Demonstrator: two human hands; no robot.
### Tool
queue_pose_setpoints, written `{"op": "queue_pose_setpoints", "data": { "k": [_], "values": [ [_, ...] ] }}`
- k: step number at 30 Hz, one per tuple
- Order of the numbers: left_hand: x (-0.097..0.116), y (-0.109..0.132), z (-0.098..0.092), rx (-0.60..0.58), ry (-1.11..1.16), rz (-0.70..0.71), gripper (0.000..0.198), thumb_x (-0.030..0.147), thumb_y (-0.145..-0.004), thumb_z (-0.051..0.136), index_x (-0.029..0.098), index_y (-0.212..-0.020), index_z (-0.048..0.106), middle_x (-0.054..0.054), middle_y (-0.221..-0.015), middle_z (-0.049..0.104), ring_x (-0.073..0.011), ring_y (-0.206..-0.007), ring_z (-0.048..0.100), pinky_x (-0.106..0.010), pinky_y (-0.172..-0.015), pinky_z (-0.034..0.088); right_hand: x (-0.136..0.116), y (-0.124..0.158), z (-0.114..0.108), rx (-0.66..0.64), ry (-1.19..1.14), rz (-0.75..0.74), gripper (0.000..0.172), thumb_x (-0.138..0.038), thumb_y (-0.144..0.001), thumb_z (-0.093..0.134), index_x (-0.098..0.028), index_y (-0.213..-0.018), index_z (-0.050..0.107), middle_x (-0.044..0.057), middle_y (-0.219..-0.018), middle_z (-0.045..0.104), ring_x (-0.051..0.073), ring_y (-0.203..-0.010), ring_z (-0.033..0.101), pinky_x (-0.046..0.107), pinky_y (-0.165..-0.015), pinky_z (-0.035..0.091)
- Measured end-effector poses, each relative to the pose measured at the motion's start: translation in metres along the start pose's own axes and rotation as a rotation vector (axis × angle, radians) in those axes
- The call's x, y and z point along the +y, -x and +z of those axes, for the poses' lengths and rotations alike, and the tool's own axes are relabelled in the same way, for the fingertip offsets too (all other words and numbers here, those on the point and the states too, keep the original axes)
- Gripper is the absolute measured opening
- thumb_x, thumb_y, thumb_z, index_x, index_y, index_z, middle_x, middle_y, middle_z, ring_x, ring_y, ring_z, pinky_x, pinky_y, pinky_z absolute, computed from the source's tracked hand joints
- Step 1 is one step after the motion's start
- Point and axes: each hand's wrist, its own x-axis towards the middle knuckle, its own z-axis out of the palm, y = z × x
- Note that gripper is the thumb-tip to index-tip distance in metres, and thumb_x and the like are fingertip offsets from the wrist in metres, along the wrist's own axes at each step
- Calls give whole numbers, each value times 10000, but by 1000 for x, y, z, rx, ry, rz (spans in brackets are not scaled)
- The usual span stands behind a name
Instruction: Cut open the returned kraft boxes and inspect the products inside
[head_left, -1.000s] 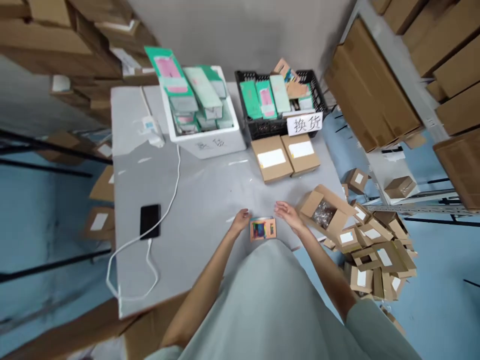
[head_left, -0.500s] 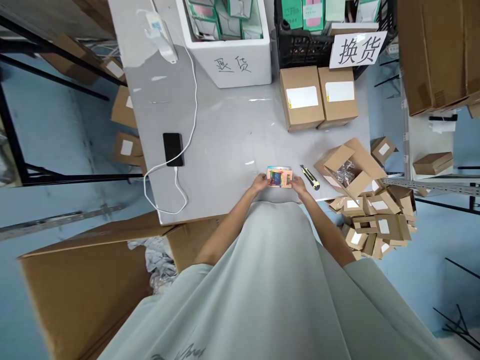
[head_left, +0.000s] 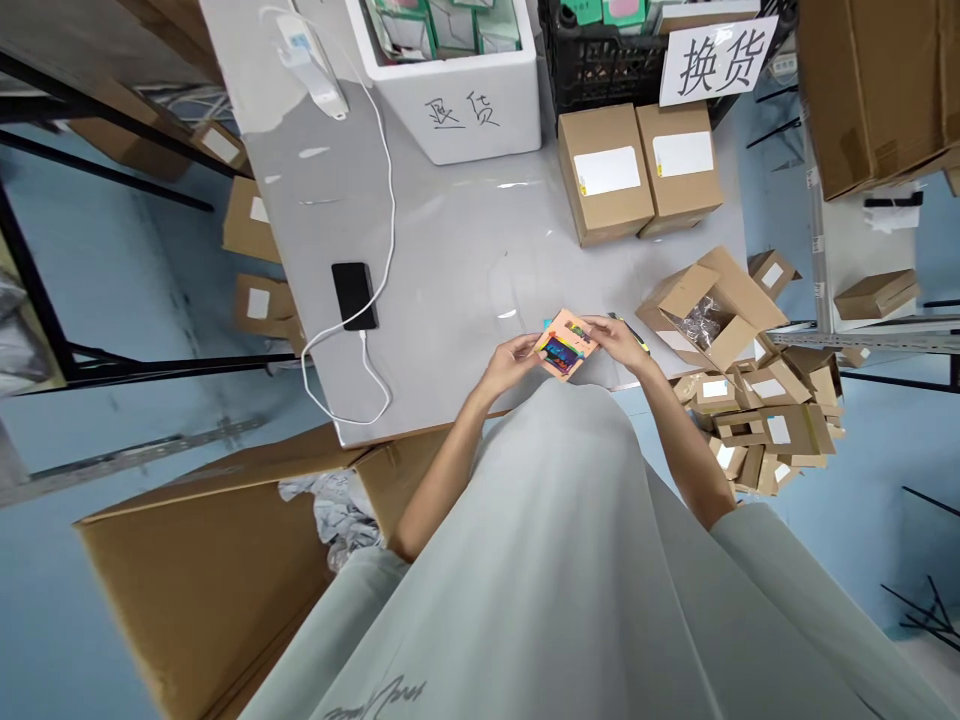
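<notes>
Between my hands is a small orange-pink printed box (head_left: 564, 346) with a dark, colourful panel on its face. It is tilted, close to my body at the table's front edge. My left hand (head_left: 514, 362) grips its left side with the fingers closed on it. At the upper right corner, my right hand (head_left: 616, 338) pinches the box. A yellow-and-black utility knife (head_left: 637, 338) lies on the table just behind my right hand, which partly hides it.
An opened carton (head_left: 712, 310) with clear plastic inside sits at right, above a heap of cardboard boxes (head_left: 780, 430). Two closed cartons (head_left: 607, 215), a white foam bin (head_left: 480, 140) and a black crate (head_left: 600, 75) stand behind. A cable crosses a black phone (head_left: 352, 290).
The box has turned from lying level to a slant, raised nearer to the camera. My right hand has moved up and to the right, now covering part of the knife.
</notes>
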Motion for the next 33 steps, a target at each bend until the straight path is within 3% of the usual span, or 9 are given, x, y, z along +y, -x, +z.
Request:
{"op": "queue_pose_setpoints", "data": {
  "k": [2, 6, 9, 17, 28, 33],
  "values": [
    [13, 10, -1, -63, 53, 22, 663, 664, -780, 960, 188, -1229, 850, -149, -1242, 872, -325, -1139, 811, -485, -1058, 664, -20, 2, -1, 3, 0, -16, 558, -658, -910, 879, -218, -1254, 878, 50, -1050, 863, 226, -897, 727, 341, -794, 599],
    [35, 25, 1, 57, 101, 67, 565, 599, -808, 948, 193, -1190, 856, -123, -1196, 880, -279, -1041, 821, -434, -947, 697, -49, 11, 5, 51, -124, -36, 613, -652, -888, 938, -243, -1331, 828, 55, -1131, 868, 252, -1059, 776, 380, -940, 657],
    [43, 35, 1, 107, 114, 97, 546, 588, -828, 940, 188, -1187, 849, -125, -1214, 876, -263, -1015, 817, -401, -890, 700, -57, 21, 11, 76, -228, -35, 654, -628, -828, 1003, -265, -1336, 807, 48, -1200, 867, 257, -1156, 784, 402, -1045, 663],
    [45, 53, 3, 160, 171, 105, 621, 667, -810, 961, 196, -1196, 842, -127, -1213, 875, -253, -1007, 802, -357, -824, 681, -48, 44, 29, 53, -134, 26, 562, -637, -804, 998, -254, -1188, 852, 59, -1153, 884, 260, -1067, 778, 337, -847, 646],
    [60, 59, 5, 189, 227, 138, 536, 580, -778, 1023, 211, -1131, 859, -120, -1148, 885, -264, -1002, 800, -352, -812, 648, -63, 55, 36, 60, -81, -43, 641, -740, -832, 948, -256, -1240, 844, 81, -1243, 870, 262, -1110, 775, 341, -851, 643],
    [68, 65, 9, 176, 259, 151, 550, 630, -790, 1026, 213, -1114, 872, -122, -1137, 885, -260, -1014, 802, -355, -859, 641, -67, 58, 37, 97, -85, -40, 688, -801, -832, 920, -267, -1256, 830, 90, -1238, 866, 277, -1114, 774, 367, -852, 648]
  ]
}}
